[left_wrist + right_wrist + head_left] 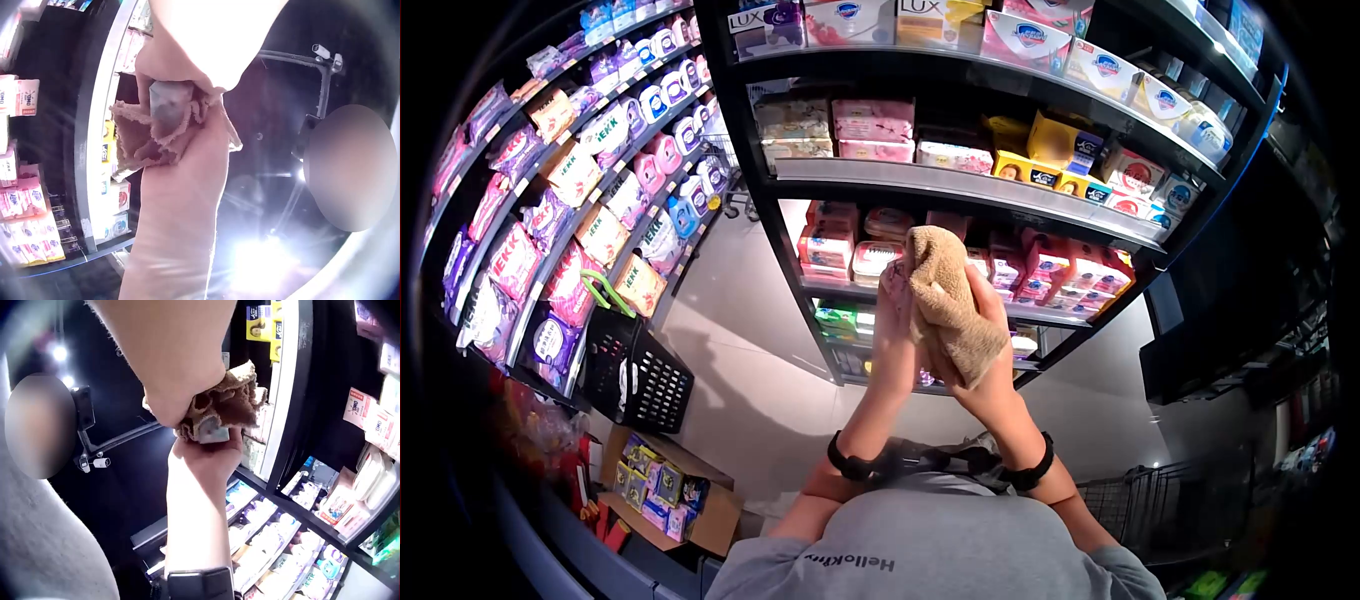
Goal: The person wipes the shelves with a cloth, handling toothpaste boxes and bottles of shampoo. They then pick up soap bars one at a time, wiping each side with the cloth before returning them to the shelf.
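Note:
A tan, rough-textured cloth (948, 300) is held up between both hands in front of the shelves. The left hand (894, 325) grips around its left side, and the right hand (990, 335) clasps the right side. From below, the left wrist view shows crumpled cloth edges (134, 134) around a pale packet (170, 103). The same pale packet (214, 433) shows in the right wrist view, between the cloth folds (240, 403) and the left hand (209, 456). Most fingertips are hidden behind the cloth or the hands.
Shelf edges (960, 187) with boxed and wrapped packs stand ahead. Further left are slanted shelves of bagged goods, a black basket (636, 372) and an open carton (718, 515) on the floor. A dark wire cart (1160, 500) is at lower right.

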Tool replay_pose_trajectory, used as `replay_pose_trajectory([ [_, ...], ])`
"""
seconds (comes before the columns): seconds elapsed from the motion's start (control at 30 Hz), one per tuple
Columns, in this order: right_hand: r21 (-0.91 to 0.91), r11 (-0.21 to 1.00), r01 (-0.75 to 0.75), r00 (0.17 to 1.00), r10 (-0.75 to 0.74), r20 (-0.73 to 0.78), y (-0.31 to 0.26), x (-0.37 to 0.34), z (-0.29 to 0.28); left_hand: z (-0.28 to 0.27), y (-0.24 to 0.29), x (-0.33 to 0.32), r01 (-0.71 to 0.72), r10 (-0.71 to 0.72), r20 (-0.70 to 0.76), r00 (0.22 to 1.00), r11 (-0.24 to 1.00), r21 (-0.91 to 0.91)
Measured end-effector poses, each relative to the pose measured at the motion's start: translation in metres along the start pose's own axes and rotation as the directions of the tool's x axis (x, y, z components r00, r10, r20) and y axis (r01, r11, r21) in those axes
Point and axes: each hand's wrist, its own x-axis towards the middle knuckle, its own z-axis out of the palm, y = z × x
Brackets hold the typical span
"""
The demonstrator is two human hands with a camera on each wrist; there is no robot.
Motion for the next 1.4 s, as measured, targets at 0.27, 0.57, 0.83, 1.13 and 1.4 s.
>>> replay_pose_trajectory([
  [0.27, 0.614, 0.638, -0.465, 0.845, 0.527, 0.092, 0.006, -0.006, -0.002, 0.004, 0.011, -0.002, -0.251, 0.236, 0.089, 0.968, 0.934, 0.255],
  [0.57, 0.695, 0.399, -0.598, 0.766, 0.54, 0.35, 0.021, -0.013, 0.008, -0.003, 0.006, -0.006, -0.189, 0.212, -0.289, 0.933, 0.976, 0.107],
  [0.83, 0.793, 0.102, -0.601, 0.69, 0.566, 0.45, 0.023, -0.017, 0.014, 0.001, 0.012, -0.003, -0.221, 0.235, -0.334, 0.913, 0.972, 0.08],
  [1.13, 0.687, 0.245, -0.684, 0.683, 0.548, 0.483, 0.02, -0.023, 0.02, -0.009, 0.03, -0.004, -0.179, 0.22, -0.167, 0.961, 0.957, 0.23],
  [1.4, 0.759, 0.182, -0.625, 0.656, 0.649, 0.386, 0.027, -0.029, 0.015, -0.01, 0.02, 0.007, -0.235, 0.248, 0.041, 0.968, 0.837, 0.495],
])
